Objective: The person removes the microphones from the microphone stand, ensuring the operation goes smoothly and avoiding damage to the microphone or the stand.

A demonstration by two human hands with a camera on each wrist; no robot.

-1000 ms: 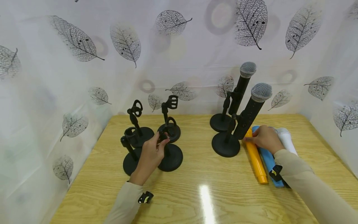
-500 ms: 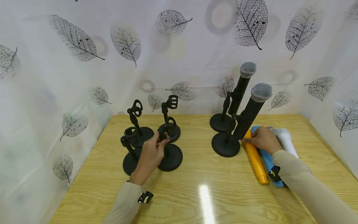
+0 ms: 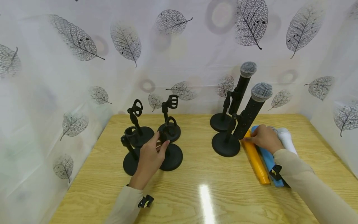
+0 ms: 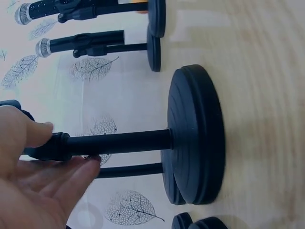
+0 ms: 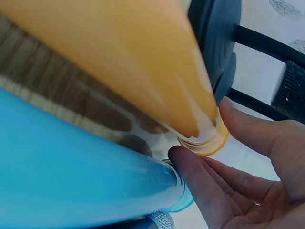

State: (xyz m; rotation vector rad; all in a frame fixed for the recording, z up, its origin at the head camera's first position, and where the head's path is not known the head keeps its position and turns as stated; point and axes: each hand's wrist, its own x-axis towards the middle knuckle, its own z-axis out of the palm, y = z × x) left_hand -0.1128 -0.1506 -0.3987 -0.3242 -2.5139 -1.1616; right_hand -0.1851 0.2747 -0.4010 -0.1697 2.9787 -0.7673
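Note:
My left hand grips the upper part of a black microphone stand, thumb on one side and fingers on the other. Its round base rests on the table, and an open clip tops it. On the right, my right hand pinches the far end of an orange microphone between thumb and fingertips. This microphone lies slanted on the table, its far end partly covered by the hand. Close beside it lies a blue microphone, which the right forefinger overlaps in the right wrist view.
Other black stands with bare clips, including a front-left stand, surround the left hand. Two stands holding black microphones with silver heads rise left of the right hand. A white microphone lies beyond the blue one. A leaf-print curtain backs the table.
The orange microphone's near end has shifted slightly to the right under the right hand. The left hand's fingers have adjusted a little on the stand, which stays in place.

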